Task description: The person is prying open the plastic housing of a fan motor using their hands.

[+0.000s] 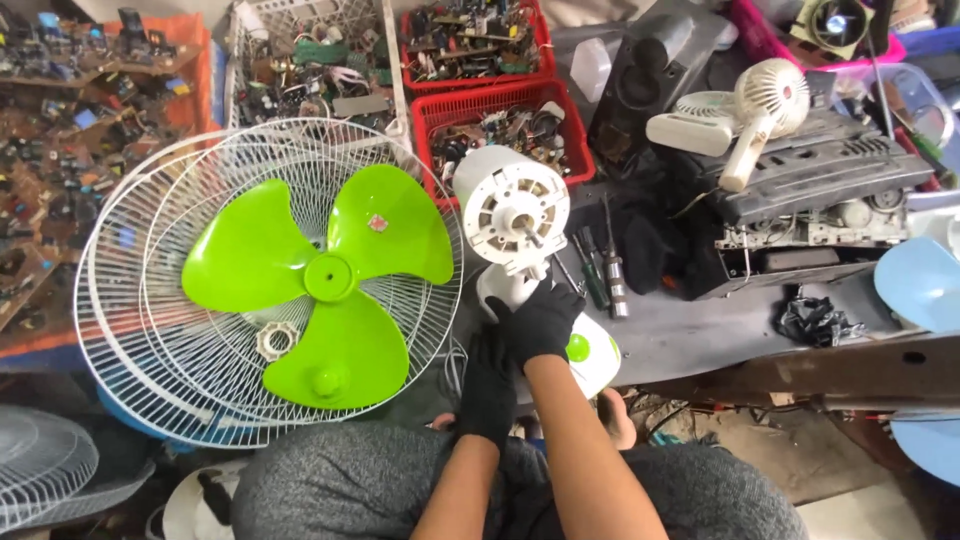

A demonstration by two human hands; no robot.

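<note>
Gripping the white neck of a stripped fan body (512,225), the person's right hand (543,320) in a black glove is curling its fingers (520,308) around the stem just under the round motor housing, so the fingers are clamped on that stem. The left hand (489,385), also in a black glove, is lying lower and just beside the right one, pressing against the fan's white base (596,358) with its green button; whether its fingers are closing on anything I cannot tell. The motor housing is facing upward with its bare shaft sticking out, well above both sets of fingers.

To the left, a green three-blade propeller (318,275) is resting on stacked white wire fan guards (150,330), with a white plastic nut (275,341) lying on the wire beside one blade. A small red round sticker is sitting on the upper right blade.

Behind the fan, two red plastic baskets (575,150) and a white crate (395,60) are holding loose electronic scrap. Screwdrivers (600,270) are lying on the dark bench (700,330) just right of the fan. Farther right, a small white handheld fan (760,110) is leaning on a grey cassette deck casing (830,175), and a black speaker box (645,85) is standing behind.
</note>
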